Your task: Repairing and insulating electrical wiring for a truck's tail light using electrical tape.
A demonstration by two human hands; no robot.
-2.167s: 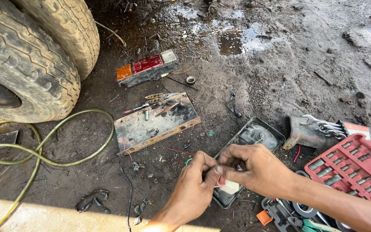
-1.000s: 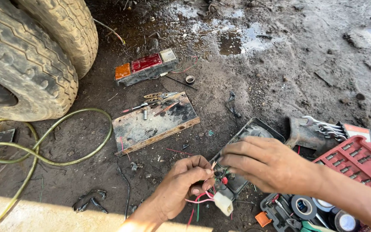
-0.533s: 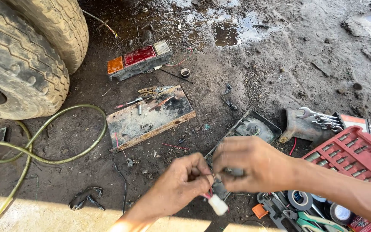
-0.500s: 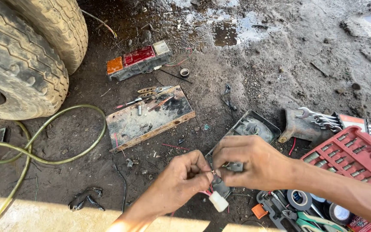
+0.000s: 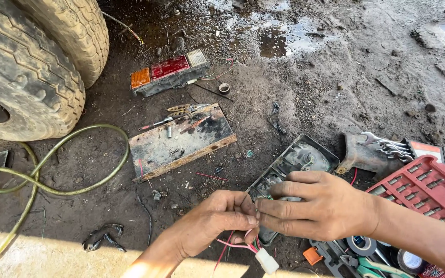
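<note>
I see the tyres filling the upper left of the frame; the hose loops just below them at the left edge; the lamp unit lies upper centre, with the board below it at mid-frame; the open housing sits right of the board; the spanners and socket case lie at the right edge; my left hand and right hand meet at lower centre, in front of the housing; the connector hangs beneath them.

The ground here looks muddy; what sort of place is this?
Probably an outdoor, roadside-style vehicle repair spot: big truck tyres on wet dirt, a detached tail lamp, and a red socket set.
</note>
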